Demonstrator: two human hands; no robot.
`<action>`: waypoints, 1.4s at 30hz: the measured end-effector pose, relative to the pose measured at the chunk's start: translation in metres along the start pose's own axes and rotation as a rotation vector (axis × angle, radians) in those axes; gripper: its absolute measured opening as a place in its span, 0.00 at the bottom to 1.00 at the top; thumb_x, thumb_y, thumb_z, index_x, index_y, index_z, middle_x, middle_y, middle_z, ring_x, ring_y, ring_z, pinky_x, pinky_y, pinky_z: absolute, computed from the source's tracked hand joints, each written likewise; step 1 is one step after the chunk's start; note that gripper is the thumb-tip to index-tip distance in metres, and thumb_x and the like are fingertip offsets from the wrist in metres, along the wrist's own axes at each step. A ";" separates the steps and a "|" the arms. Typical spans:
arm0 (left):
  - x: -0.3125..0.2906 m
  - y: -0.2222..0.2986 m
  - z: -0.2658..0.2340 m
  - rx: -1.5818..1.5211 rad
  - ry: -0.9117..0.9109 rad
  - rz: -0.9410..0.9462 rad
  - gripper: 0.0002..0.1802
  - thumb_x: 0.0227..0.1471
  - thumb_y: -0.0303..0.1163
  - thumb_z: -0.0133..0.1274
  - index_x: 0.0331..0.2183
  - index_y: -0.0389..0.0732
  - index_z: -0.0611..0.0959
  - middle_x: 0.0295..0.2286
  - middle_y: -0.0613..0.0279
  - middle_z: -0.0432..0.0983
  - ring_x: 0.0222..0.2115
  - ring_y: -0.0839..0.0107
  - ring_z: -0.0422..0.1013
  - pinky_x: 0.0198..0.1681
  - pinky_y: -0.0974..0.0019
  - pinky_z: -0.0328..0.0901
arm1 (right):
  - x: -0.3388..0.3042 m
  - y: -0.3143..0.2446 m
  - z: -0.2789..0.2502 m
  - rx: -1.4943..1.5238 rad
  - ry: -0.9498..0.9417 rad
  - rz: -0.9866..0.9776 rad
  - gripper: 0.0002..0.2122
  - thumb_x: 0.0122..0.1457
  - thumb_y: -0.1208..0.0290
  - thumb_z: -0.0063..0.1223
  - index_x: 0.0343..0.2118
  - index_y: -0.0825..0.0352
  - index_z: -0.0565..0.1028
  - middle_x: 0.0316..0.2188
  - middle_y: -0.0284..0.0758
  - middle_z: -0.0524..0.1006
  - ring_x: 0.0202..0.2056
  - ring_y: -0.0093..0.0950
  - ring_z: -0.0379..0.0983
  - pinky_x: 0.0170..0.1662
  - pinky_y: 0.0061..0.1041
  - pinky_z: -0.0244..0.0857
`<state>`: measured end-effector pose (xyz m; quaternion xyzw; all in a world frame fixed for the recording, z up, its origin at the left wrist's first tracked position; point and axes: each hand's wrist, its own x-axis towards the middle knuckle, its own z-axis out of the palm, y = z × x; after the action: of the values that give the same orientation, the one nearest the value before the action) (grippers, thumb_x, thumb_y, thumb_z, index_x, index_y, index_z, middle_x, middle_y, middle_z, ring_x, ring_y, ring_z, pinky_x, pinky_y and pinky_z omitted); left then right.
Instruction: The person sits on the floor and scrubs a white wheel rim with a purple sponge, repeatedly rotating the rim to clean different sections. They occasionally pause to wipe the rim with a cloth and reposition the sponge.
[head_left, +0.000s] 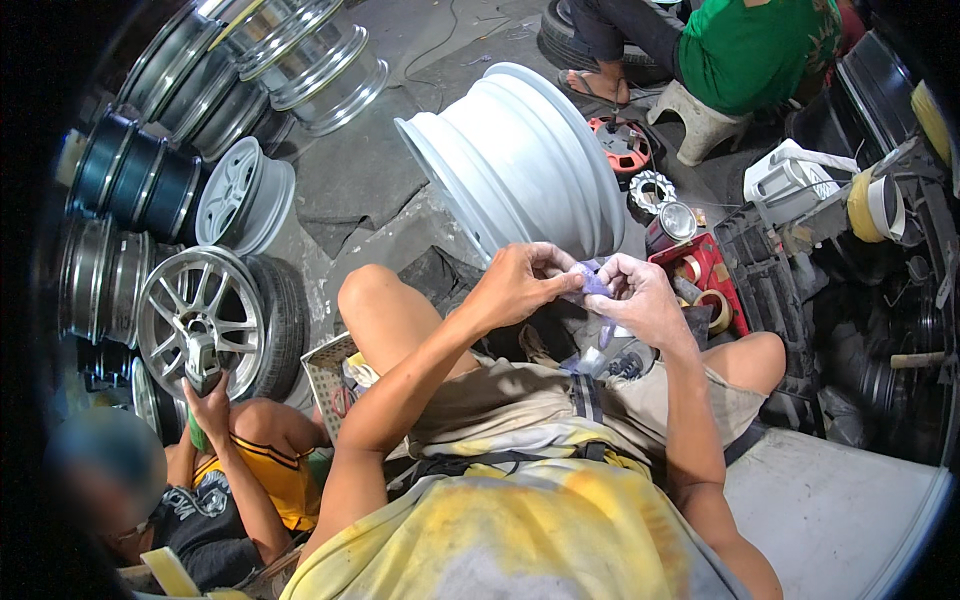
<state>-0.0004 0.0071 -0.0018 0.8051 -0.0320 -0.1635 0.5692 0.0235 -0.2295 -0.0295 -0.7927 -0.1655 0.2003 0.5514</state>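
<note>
The left hand's fingers (553,268) and the right hand's fingers (607,275) are pressed together on a small bluish-purple sheet (593,284), each pinching one side of it, so the sheet sits between the two hands just above the person's lap; what kind of sheet it is cannot be told. The left hand (520,285) comes in from the left with its knuckles up, the right hand (645,300) meets it from the right, and the thumbs nearly touch over the sheet. Below the hands, on the beige shorts, lies a small crumpled clear wrapper (590,362) beside a dark object too small to tell. Just behind the hands a large white rim (520,160) stands tilted on the concrete floor (360,170). To the right of it are a red tray (712,270) holding tape rolls (714,306), a round tin (672,225) and a black crate (765,290). Farther back a person in a green shirt (760,50) sits on a white stool (700,120). On the left, silver and dark rims (200,310) are stacked, and another person's hand (208,405) touches the lower edge of the spoked silver one.
</note>
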 end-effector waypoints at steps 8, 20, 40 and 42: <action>-0.004 0.004 -0.014 -0.293 -0.126 0.030 0.12 0.61 0.37 0.64 0.39 0.37 0.89 0.25 0.73 0.79 0.24 0.84 0.69 0.29 0.74 0.66 | -0.011 -0.014 0.013 0.577 -0.287 0.067 0.22 0.64 0.70 0.62 0.59 0.70 0.72 0.49 0.33 0.79 0.51 0.21 0.74 0.56 0.26 0.69; -0.007 0.012 -0.037 0.141 0.324 0.329 0.19 0.56 0.39 0.68 0.46 0.39 0.86 0.34 0.64 0.82 0.29 0.77 0.75 0.31 0.71 0.72 | -0.002 -0.013 0.030 0.415 0.130 -0.010 0.12 0.67 0.69 0.60 0.49 0.70 0.79 0.39 0.29 0.82 0.38 0.16 0.75 0.46 0.22 0.70; -0.020 0.007 -0.019 -0.283 0.075 0.068 0.16 0.62 0.36 0.64 0.42 0.32 0.88 0.31 0.65 0.84 0.32 0.79 0.77 0.38 0.72 0.73 | -0.001 -0.025 0.020 0.455 0.145 -0.002 0.06 0.64 0.73 0.63 0.39 0.67 0.78 0.34 0.28 0.81 0.34 0.13 0.75 0.35 0.16 0.69; -0.012 0.005 -0.030 -0.223 0.071 0.134 0.15 0.62 0.36 0.64 0.42 0.33 0.88 0.33 0.65 0.84 0.33 0.79 0.76 0.39 0.72 0.73 | 0.000 -0.025 0.018 0.450 0.106 -0.028 0.05 0.65 0.73 0.61 0.39 0.67 0.78 0.34 0.28 0.81 0.35 0.14 0.75 0.38 0.18 0.70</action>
<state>-0.0023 0.0356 0.0148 0.7380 -0.0474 -0.0992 0.6658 0.0136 -0.2060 -0.0114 -0.6567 -0.0982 0.1826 0.7251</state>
